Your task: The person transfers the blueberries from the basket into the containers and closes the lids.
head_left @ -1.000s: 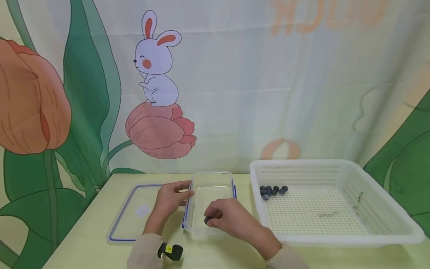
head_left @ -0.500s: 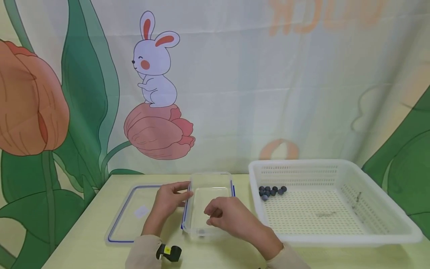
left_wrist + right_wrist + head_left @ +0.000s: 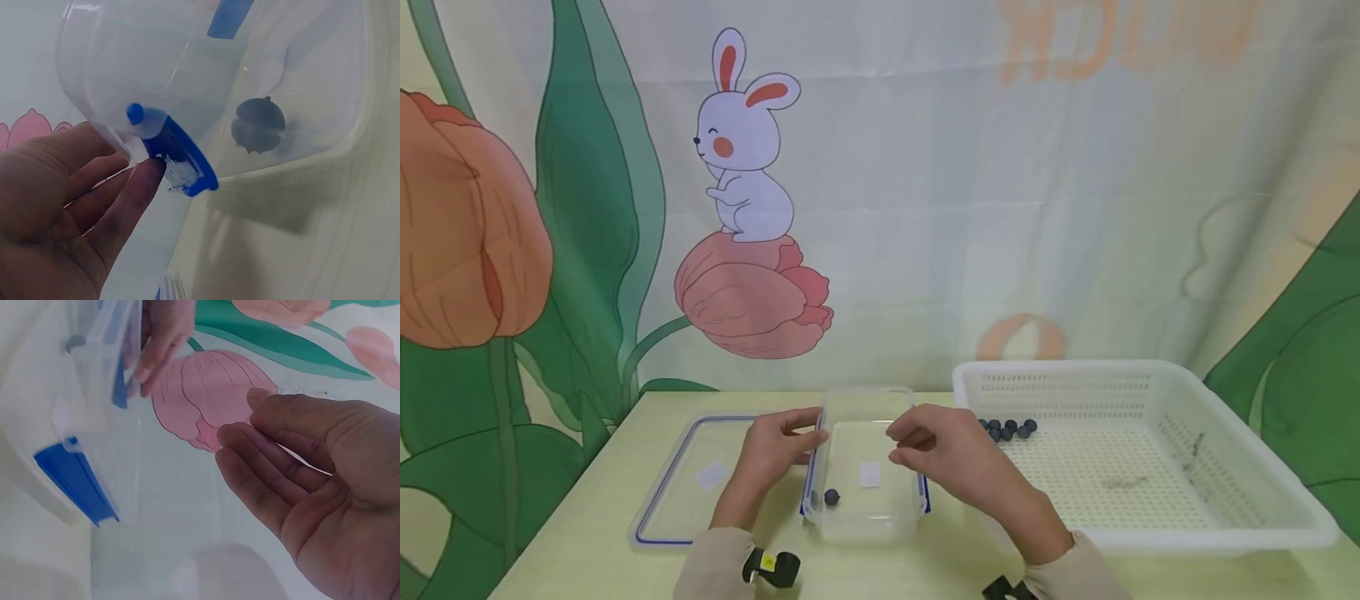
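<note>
A clear plastic food container (image 3: 880, 527) with blue side clips stands at the middle of the table. One blueberry (image 3: 831, 497) lies inside, at its near left corner; the left wrist view shows this blueberry (image 3: 259, 125) through the wall. My left hand (image 3: 772, 446) holds the container's left side, thumb against the blue clip (image 3: 181, 153). Above the container's right edge is my right hand (image 3: 953, 450), its fingers loosely bent with nothing between them. In the right wrist view, this hand (image 3: 312, 475) shows thumb and fingertips apart.
To the right sits a white perforated basket (image 3: 1150, 537), with several blueberries (image 3: 1009, 431) in its far left corner. A clear lid with a blue seal (image 3: 662, 492) lies left of the container. Behind the table hangs a printed cloth (image 3: 887, 208).
My right hand has let go of the blueberry, which now lies in the container, and has moved up and to the right. My left hand has stayed at the container's side.
</note>
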Demonstrator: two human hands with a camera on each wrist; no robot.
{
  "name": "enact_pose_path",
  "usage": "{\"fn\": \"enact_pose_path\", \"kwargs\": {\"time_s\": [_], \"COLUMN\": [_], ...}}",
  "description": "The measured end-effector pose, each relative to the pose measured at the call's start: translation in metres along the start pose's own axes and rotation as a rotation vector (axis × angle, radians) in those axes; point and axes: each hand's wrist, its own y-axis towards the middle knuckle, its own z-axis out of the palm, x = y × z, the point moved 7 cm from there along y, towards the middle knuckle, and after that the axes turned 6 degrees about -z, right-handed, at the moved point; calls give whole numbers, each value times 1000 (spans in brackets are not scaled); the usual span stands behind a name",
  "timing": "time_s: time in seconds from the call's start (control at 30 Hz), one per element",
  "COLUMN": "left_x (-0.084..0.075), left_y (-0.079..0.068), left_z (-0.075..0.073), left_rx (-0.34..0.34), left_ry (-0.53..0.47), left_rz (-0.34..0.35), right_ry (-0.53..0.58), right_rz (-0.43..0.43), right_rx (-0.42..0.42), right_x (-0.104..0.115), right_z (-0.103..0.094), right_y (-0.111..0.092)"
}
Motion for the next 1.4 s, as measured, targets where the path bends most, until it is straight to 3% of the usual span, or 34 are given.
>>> {"fn": "enact_pose_path", "kwargs": {"time_s": [0.43,0.73,1.0,1.4], "left_x": [9,5,2,4], "left_y": [-1,1,-1,1], "left_z": [-1,-1,-1,0], "left_rx": [-16,-7,0,-10], "left_ry": [6,-14,-22,-41], "left_rz": [-20,-3,-3,-1], "right_ry": [72,-34,-112,-109], "right_rz": [-9,-4,14,15], "right_rx": [-166,-111,-98,-42], "right_x": [11,6,-29,-99], "right_z": [-67,-118,-149,-146], "right_y": [-22,-15,-1,10]}}
